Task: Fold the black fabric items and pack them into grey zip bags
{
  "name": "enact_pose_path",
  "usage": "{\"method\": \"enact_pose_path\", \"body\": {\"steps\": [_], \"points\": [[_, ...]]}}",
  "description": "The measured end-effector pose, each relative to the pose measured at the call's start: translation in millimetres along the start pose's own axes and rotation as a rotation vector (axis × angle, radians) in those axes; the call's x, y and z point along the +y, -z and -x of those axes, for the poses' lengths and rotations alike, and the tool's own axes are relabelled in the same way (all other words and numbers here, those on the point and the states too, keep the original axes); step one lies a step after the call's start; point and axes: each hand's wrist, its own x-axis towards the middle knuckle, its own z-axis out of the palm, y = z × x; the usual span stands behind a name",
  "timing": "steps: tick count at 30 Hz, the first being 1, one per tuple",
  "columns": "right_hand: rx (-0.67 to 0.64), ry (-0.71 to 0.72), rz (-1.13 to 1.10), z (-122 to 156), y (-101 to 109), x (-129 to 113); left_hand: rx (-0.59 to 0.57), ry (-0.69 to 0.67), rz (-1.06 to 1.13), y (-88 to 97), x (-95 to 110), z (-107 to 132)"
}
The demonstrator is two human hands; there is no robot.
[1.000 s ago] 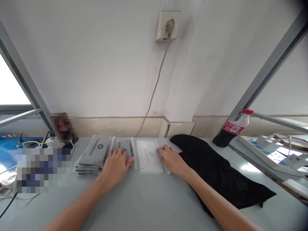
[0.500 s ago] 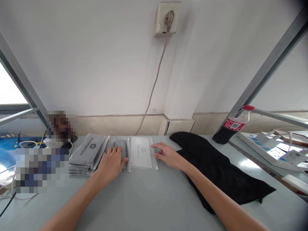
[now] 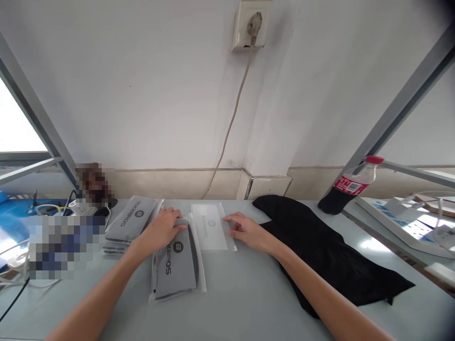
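Observation:
My left hand (image 3: 165,228) has its fingers and thumb around the far edge of a filled zip bag (image 3: 183,272) with grey contents and dark ROCKBROS lettering. Behind that bag lies a flat, frosted zip bag (image 3: 213,232) with the same print, pale and seemingly without contents. At its right edge is my right hand (image 3: 249,231), thumb and forefinger apart, fingertips touching or very close to it. A black cloth garment (image 3: 316,251) spreads on the table under and beyond my right forearm. Left of my left hand is a stack of filled ROCKBROS bags (image 3: 133,220).
A cola bottle (image 3: 350,184) with a red cap stands by the right frame post. Papers and a white tray (image 3: 405,227) lie further right. Cables (image 3: 53,208) and a blurred patch are at the left. A plugged cord (image 3: 236,104) runs down the wall behind the table.
My left hand has drawn a filled zip bag out from beside the stack, toward me. My right hand stays at the pale bag's edge. The view has shifted slightly.

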Motion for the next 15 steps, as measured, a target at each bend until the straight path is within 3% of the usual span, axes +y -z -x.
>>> {"method": "enact_pose_path", "body": {"steps": [3, 5, 8, 11, 15], "points": [[0.009, 0.033, -0.018, 1, 0, -5, -0.193, 0.032, 0.296, 36.7, 9, 6], [0.049, 0.078, -0.051, 4, 1, -14, -0.265, 0.002, 0.487, 45.8, 22, 8], [0.084, 0.161, -0.238, 13, 1, -37, -0.303, -0.021, 0.682, 31.6, 44, 10], [0.003, 0.159, -0.422, 23, -5, -55, -0.295, -0.046, 0.73, 5.2, 61, 12], [0.005, 0.139, -0.37, 29, -14, -63, -0.276, -0.037, 0.748, -14.6, 69, 14]]}}
